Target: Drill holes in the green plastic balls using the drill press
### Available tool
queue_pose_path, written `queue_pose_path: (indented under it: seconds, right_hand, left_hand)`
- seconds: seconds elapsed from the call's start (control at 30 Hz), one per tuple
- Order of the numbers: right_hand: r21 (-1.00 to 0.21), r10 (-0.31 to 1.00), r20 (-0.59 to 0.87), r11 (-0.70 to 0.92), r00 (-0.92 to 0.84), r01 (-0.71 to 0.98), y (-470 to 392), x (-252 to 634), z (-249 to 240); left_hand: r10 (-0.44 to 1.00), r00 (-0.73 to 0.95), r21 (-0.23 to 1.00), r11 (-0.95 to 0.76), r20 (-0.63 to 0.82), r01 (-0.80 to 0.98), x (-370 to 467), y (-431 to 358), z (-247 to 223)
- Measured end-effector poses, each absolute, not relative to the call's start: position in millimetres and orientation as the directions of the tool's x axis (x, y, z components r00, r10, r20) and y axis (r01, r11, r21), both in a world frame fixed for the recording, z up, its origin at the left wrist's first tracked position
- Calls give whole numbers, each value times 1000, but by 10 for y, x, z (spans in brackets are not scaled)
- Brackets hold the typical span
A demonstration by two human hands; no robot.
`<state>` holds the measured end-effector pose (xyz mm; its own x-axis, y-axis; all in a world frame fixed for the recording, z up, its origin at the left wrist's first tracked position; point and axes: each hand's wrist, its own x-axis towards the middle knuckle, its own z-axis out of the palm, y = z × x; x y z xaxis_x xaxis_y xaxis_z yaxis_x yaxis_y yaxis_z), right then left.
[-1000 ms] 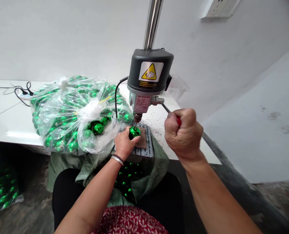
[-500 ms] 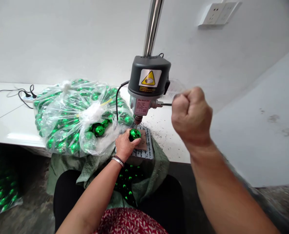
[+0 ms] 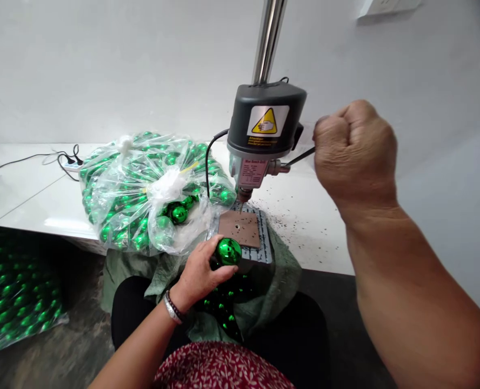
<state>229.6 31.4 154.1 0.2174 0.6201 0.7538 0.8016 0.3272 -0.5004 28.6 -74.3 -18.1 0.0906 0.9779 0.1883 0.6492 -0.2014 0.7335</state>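
A shiny green ball [image 3: 228,252] is held between the thumb and fingers of my left hand [image 3: 203,267], just in front of the drill's base. My right hand [image 3: 355,156] is a fist around the end of the black lever [image 3: 300,157] on the right side of the bench drill [image 3: 267,116]. Under the drill bit lies a brown square board [image 3: 246,229] with a small hole and dark shavings on it. The bit is above the board, touching nothing.
Left of the drill, a clear plastic bag [image 3: 118,183] full of green balls sits on the white table [image 3: 41,189]. Green balls also lie in an open green sack [image 3: 280,270] at my lap. Another filled bag [image 3: 17,292] is at lower left.
My left hand has drawn the green ball out from under the bit, toward me. My right hand and the lever end have risen. The whole view has shifted left.
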Motion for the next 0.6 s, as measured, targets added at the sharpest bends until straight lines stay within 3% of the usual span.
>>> queue_pose_path:
  seconds: [0.2,0.37,0.6]
  right_hand:
    - [-529,650,711,240,270,814,305,2278,1547]
    - [-526,613,745,297,263,797,305,2267,1548]
    - [-588,647,694,258,315,766,265,2204,1581]
  left_hand:
    - [987,81,780,-157,136,606,135,-970,-140]
    - [986,95,777,-169,141,606,85,-1043,-200]
    - [986,103,800,-166,130,576,37,-1084,-263]
